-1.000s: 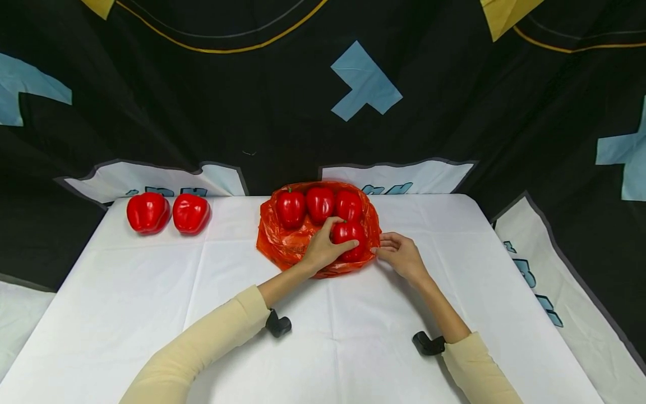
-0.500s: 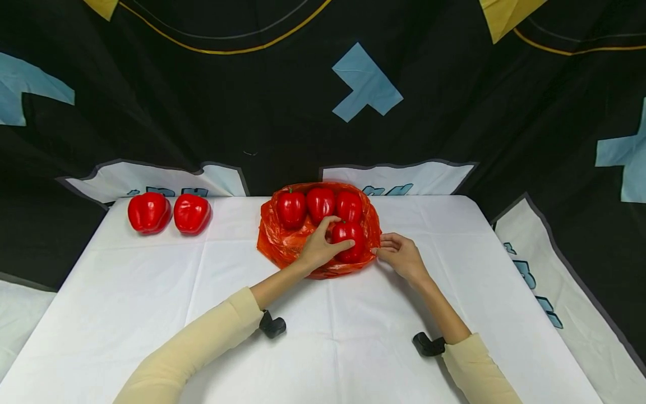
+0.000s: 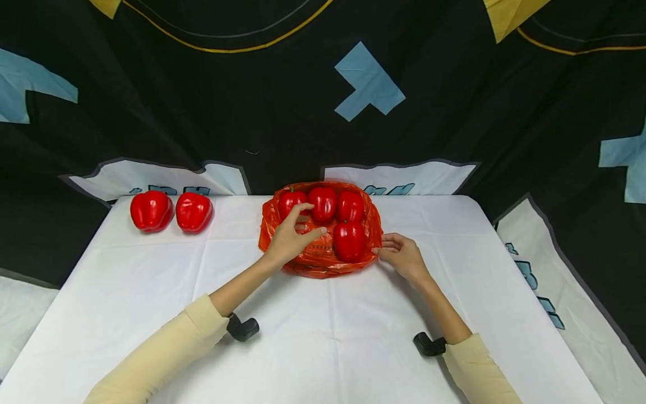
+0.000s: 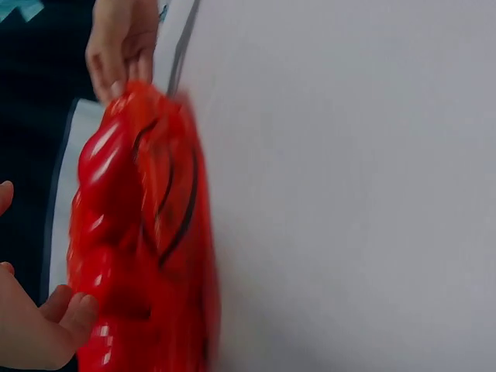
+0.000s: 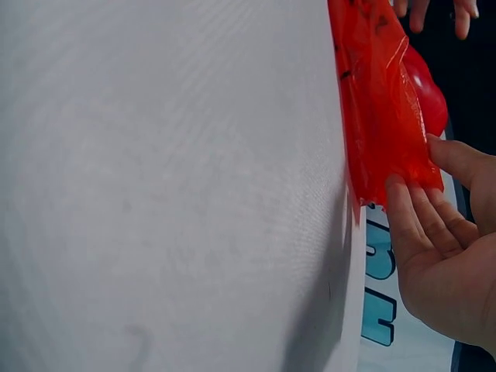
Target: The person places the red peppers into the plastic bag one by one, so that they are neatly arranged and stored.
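Observation:
An orange-red plastic bag [image 3: 275, 238] lies spread open on the table, with several red bell peppers inside. Three of them stand in a row at the back; another bell pepper [image 3: 350, 242] sits at the front right. My left hand [image 3: 290, 238] hovers over the bag's left part, thumb and fingers apart, holding nothing, and partly hides the back-left pepper. At the bag's right edge, my right hand [image 3: 402, 258] pinches the rim between thumb and fingers. The right wrist view shows this hand [image 5: 446, 248] against the plastic bag [image 5: 380, 116].
Two more red bell peppers, one outer [image 3: 151, 211] and one inner [image 3: 194, 212], stand at the table's back left. A white cloth [image 3: 303, 348] covers the table. Behind it hangs a black patterned cloth [image 3: 282, 112].
My left hand has let go of the front-right pepper and moved left, away from it. That pepper stays in the bag. The right hand keeps its place at the rim.

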Tool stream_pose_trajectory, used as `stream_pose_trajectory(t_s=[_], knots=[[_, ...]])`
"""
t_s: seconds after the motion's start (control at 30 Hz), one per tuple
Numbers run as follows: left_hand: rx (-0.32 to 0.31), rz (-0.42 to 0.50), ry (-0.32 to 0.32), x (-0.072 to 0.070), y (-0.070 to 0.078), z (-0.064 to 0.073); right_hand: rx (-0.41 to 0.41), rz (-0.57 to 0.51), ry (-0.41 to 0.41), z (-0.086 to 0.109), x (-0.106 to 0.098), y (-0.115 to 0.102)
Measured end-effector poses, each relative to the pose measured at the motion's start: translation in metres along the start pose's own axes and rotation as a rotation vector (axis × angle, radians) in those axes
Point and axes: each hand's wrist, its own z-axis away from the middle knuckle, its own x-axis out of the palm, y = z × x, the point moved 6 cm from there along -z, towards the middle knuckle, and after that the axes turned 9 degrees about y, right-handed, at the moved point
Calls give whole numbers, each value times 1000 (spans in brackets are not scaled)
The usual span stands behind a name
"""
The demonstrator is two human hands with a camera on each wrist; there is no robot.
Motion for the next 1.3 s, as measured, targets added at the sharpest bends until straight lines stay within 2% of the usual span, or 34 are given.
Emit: stream_pose_trajectory(t_s=[0.13,0.33,0.57,0.73,0.9,1.03,1.3], knots=[[-11,12,47,-26,-6,-4,-14,-6,11,-6,-2,12],[-27,14,109,-71,-22,-7,-7,-15,0,-7,-1,14],[-70,-41,195,-123,-43,-10,-12,-19,3,-7,-1,13],[-48,-93,239,-154,-49,-9,-12,-18,7,-7,-1,13],[-4,-182,250,-182,-50,-7,-3,-16,7,-6,-1,13],[-4,-253,256,-200,-55,-6,0,-10,9,-6,-1,13],[-13,-311,256,-223,-66,-7,0,-12,3,-7,0,13]])
